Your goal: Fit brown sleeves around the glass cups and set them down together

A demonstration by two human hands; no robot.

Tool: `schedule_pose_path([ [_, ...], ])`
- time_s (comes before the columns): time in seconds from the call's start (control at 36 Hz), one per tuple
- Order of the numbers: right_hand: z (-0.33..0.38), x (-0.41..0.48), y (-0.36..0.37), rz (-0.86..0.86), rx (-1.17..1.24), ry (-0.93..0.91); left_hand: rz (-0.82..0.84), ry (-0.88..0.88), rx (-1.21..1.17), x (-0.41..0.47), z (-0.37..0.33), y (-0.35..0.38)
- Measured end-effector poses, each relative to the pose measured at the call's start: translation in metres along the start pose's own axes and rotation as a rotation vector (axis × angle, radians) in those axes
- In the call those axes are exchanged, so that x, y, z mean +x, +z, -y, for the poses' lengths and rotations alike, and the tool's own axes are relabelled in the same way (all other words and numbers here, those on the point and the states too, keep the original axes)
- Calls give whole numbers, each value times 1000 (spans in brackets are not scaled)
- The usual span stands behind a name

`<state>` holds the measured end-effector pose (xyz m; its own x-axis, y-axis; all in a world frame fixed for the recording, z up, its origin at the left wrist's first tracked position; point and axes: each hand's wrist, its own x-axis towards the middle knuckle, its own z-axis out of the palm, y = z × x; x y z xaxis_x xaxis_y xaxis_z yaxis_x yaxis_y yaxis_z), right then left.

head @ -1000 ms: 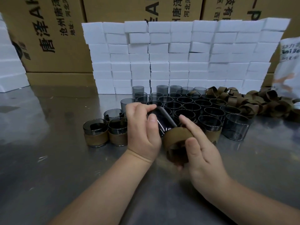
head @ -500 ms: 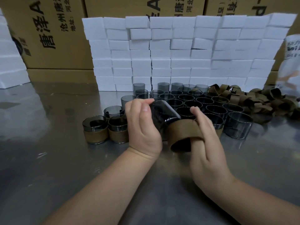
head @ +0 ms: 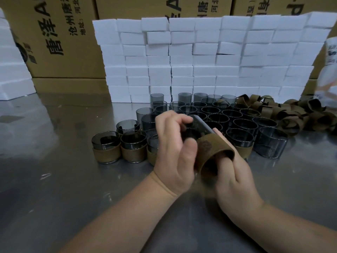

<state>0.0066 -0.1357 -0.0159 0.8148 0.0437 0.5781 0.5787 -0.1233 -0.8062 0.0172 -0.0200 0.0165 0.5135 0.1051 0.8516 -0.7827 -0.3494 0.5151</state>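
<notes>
Hands are clamped: left hand [head: 175, 148] on a tilted glass cup [head: 201, 125]; right hand [head: 235, 172] on the adjoining brown sleeve [head: 212, 148].

The left grip [head: 175, 157] covers most of the glass cup [head: 202, 124] it holds. Fingers of the right grip [head: 235, 181] disappear inside the brown sleeve [head: 213, 148], whose stamped mark is too blurred to read. The cardboard boxes [head: 60, 42] run off the top edge.
</notes>
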Motion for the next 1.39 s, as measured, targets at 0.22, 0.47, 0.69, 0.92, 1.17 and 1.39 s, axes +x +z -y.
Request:
schedule_pose_path([
  [0.22, 10, 4, -1, -97, 81, 84, 329, 156, 242, -6, -8, -5],
  [0.47, 9, 7, -1, -120, 82, 58, 370, 102, 301, -8, -8, -2],
  [0.69, 5, 4, -3, -72, 100, 135, 366, 29, 354, -7, -10, -4],
  [0.92, 6, 3, -4, -46, 48, 130, 307, -46, 291, -6, -11, -2],
  [1.17, 7, 3, -7, -61, 51, 125, 284, -98, 240, -6, -11, -3],
  [1.39, 6, 4, -12, -18, 82, 135, 363, -81, 282, -1, -7, -12],
])
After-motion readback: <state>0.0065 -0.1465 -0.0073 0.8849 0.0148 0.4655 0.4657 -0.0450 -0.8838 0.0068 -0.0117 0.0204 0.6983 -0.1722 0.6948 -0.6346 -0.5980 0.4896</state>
